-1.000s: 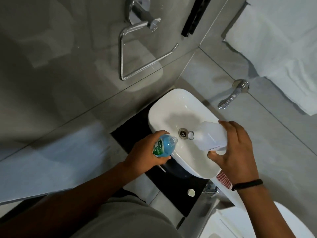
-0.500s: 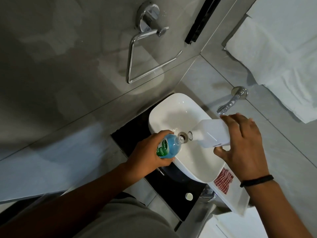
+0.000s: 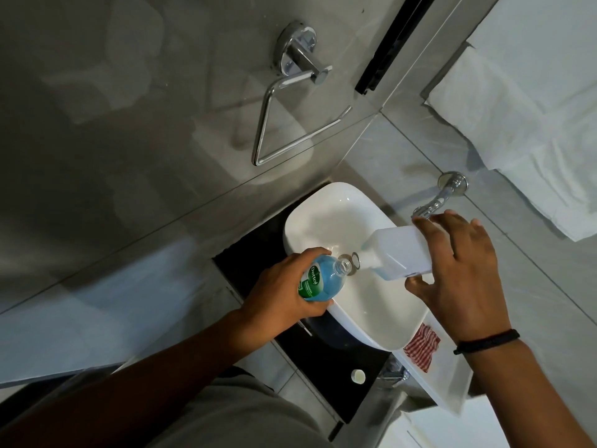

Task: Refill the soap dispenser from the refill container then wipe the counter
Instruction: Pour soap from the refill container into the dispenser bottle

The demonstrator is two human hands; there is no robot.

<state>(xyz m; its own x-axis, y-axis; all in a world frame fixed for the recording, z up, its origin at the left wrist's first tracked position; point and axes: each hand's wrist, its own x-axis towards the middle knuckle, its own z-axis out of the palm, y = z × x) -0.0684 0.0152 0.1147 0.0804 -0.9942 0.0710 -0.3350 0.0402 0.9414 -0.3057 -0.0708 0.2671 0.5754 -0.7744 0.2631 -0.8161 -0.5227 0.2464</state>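
Note:
My left hand (image 3: pixel 284 286) grips a clear soap dispenser bottle (image 3: pixel 323 279) with blue liquid and a green label, its open neck pointing right over the white basin (image 3: pixel 329 208). My right hand (image 3: pixel 462 270) holds a white refill container (image 3: pixel 397 250) tipped on its side, with its open mouth right beside the bottle's neck. A little blue liquid shows along the container's lower edge. A red-and-white checked cloth (image 3: pixel 421 345) lies on a white shelf (image 3: pixel 452 383) to the right of the basin.
The basin stands on a black counter (image 3: pixel 310 350), where a small white cap (image 3: pixel 358 376) lies. A chrome tap (image 3: pixel 442 195) juts from the wall above the basin. A chrome towel ring (image 3: pixel 290 124) hangs on the left wall. White towels (image 3: pixel 517 124) hang top right.
My right hand has raised the refill container, tipped it further and brought its mouth up to the bottle's neck. My left hand has angled the bottle toward it. The camera view has shifted.

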